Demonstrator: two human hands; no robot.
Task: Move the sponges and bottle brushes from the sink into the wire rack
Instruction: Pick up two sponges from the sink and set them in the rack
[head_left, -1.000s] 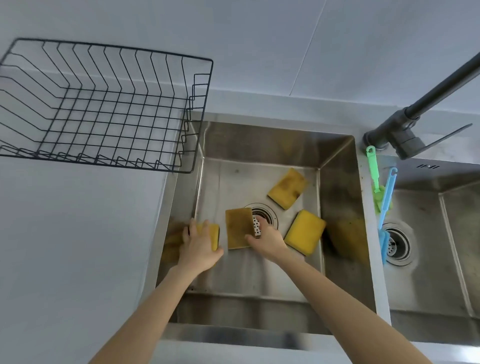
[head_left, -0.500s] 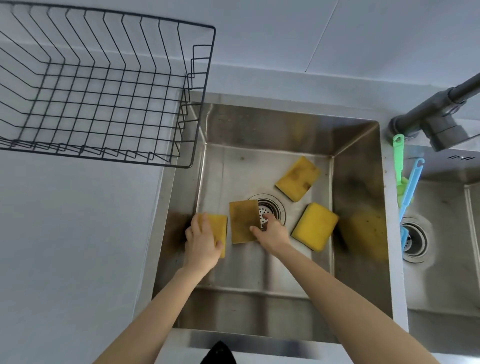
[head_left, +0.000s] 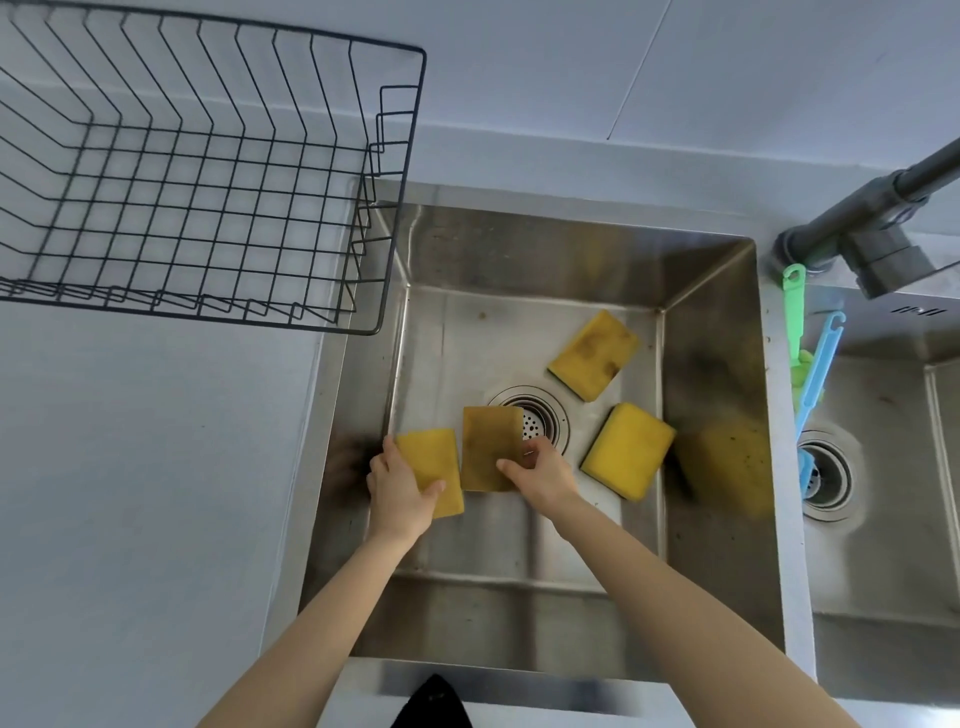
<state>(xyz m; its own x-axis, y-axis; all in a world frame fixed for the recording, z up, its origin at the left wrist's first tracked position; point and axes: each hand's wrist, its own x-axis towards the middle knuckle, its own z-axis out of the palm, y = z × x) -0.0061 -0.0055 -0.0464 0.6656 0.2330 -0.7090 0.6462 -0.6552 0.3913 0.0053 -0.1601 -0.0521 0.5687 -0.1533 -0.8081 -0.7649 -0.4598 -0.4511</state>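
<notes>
Several yellow sponges are in the left steel sink. My left hand grips a bright yellow sponge near the sink's left wall. My right hand holds a brownish stained sponge beside the drain. Two more sponges lie loose: a stained one at the back and a clean one to the right. A green bottle brush and a blue bottle brush lean in the right sink. The black wire rack stands on the counter at the upper left, with nothing in it.
A dark grey faucet reaches in from the upper right, over the divider between the sinks. The left sink's drain sits at its middle. White counter runs along the left. A dark object shows at the bottom edge.
Both hands have closed on their sponges and lifted them slightly off the sink floor. The camera has shifted down and left, so the rack looks larger.
</notes>
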